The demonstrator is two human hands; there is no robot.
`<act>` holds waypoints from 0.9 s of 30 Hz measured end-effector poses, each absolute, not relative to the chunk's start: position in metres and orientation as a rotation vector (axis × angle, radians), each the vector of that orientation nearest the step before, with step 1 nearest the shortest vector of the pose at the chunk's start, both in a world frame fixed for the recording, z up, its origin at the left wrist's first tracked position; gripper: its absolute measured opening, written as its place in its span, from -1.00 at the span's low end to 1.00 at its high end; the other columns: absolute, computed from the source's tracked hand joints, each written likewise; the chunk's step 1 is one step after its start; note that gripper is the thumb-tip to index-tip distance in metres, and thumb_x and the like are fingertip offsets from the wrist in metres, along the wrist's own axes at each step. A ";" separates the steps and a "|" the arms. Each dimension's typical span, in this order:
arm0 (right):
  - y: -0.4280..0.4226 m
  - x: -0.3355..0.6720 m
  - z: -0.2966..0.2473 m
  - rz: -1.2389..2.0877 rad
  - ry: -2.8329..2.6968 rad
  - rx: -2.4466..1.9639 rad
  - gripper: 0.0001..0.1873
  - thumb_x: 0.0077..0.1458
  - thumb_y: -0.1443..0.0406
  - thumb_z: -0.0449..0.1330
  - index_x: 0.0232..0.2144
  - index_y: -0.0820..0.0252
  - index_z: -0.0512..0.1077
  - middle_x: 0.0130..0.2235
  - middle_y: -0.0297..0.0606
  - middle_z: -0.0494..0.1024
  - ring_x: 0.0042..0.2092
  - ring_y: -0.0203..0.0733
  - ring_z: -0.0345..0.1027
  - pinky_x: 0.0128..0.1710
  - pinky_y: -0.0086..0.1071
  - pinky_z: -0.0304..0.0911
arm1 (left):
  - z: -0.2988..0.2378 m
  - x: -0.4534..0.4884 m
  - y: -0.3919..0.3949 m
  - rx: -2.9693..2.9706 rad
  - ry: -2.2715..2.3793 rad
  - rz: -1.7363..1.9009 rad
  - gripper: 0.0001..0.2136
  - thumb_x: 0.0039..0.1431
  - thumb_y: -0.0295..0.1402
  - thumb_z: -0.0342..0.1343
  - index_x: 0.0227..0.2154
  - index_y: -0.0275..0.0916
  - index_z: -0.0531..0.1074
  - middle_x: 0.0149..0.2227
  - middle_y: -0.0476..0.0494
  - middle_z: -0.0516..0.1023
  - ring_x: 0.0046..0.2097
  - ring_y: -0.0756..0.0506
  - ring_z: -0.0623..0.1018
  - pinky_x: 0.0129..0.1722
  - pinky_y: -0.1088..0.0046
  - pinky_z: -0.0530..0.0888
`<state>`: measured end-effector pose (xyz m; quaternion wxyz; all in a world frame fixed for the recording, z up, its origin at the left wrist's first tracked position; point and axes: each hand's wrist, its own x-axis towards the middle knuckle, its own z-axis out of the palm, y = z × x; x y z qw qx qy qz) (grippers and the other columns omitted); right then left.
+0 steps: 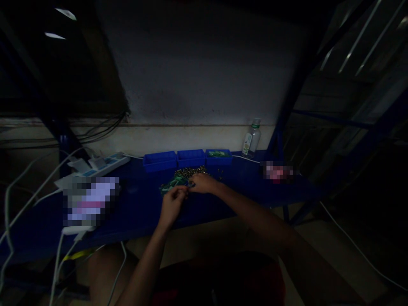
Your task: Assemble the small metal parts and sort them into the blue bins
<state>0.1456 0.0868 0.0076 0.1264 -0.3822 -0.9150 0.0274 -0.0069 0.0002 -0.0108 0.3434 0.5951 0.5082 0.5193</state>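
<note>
My left hand [173, 204] is closed in a pinch at the near side of the blue table, its fingertips close to the other hand. Just beside it, my right hand [204, 183] has its fingers bent together by the small parts. Whatever sits between the fingertips is too small and dark to name. A heap of small shiny brass-coloured parts [191, 171] lies just beyond my hands. Green flat packets or strips [173, 183] lie left of the heap, partly behind my left hand. A few loose brass-coloured pieces [220, 173] lie to the right.
Three blue bins [160, 161] stand in a row behind the heap, the right one holding green pieces [218, 154]. A clear bottle [251, 139] is at the back right. On the left are a power strip [108, 165], white cables and a blurred-out device [92, 202].
</note>
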 end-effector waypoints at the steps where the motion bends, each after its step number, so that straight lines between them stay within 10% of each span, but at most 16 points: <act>1: 0.084 0.142 0.007 0.053 -2.663 -1.142 -0.59 -0.01 0.02 0.11 -0.28 0.21 0.44 -0.25 -0.13 0.48 -0.19 -0.09 0.33 -0.26 -0.36 0.18 | -0.011 -0.009 0.000 1.491 1.361 1.414 -0.74 -0.02 -0.22 0.06 -0.35 -0.31 0.43 -0.49 -0.04 0.47 -0.45 -0.03 0.45 -0.44 0.51 0.34; 8: 0.084 0.112 0.016 -0.158 -2.589 -1.015 -0.53 0.04 0.06 0.09 -0.05 0.18 0.28 -0.03 -0.11 0.33 -0.02 -0.10 0.21 -0.04 -0.26 0.11 | -0.010 -0.013 -0.001 1.332 1.436 1.680 -0.74 -0.02 -0.20 0.06 -0.36 -0.30 0.42 -0.54 0.00 0.40 -0.52 0.02 0.38 -0.51 0.55 0.28; 17: 0.101 0.099 0.006 -0.219 -2.739 -1.070 -0.78 0.12 0.31 0.02 -0.23 0.25 0.41 -0.22 -0.10 0.48 -0.12 -0.11 0.32 -0.16 -0.33 0.19 | -0.009 -0.011 -0.001 1.358 1.442 1.581 -0.74 -0.04 -0.20 0.08 -0.39 -0.31 0.45 -0.58 0.00 0.40 -0.52 0.01 0.39 -0.53 0.56 0.28; 27: 0.113 0.078 0.011 -0.096 -2.607 -1.282 -0.47 0.01 -0.02 0.08 -0.12 0.27 0.30 -0.15 -0.05 0.45 -0.10 -0.03 0.33 -0.16 -0.22 0.25 | -0.012 -0.012 0.001 1.261 1.433 1.684 -0.72 -0.03 -0.17 0.08 -0.37 -0.31 0.43 -0.58 0.03 0.38 -0.57 0.03 0.36 -0.55 0.56 0.27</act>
